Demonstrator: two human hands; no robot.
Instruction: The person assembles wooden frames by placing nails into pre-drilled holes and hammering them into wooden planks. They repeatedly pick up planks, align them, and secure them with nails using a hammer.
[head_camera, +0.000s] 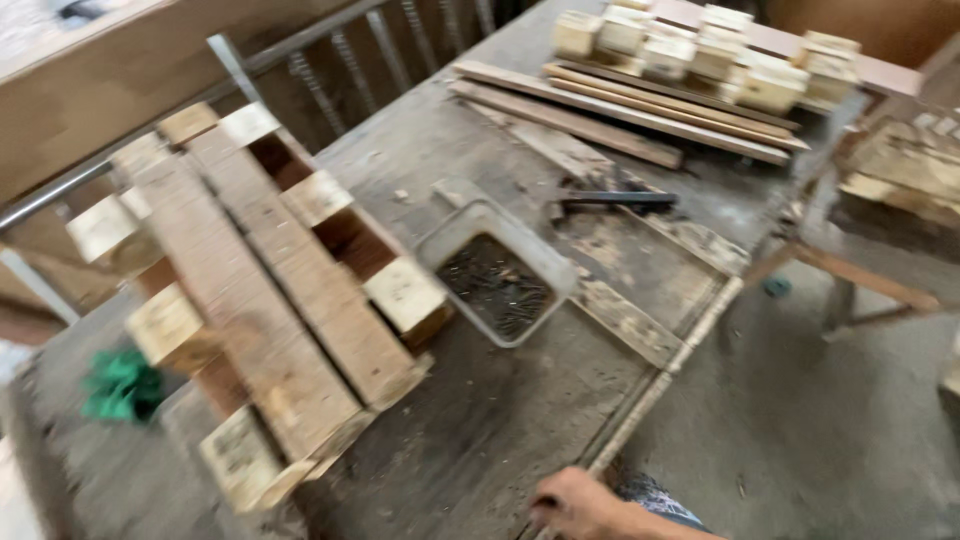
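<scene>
Nearest, one hand (572, 503), seemingly the right, curls at the tabletop (480, 420) edge; its grip is too blurred to tell. Well apart lies the wooden pallet (265, 300), beside a nail tray (495, 275).

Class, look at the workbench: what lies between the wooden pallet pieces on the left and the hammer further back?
In the head view, a grey tray of nails sits between the pallet pieces and the hammer, on the workbench.
</scene>
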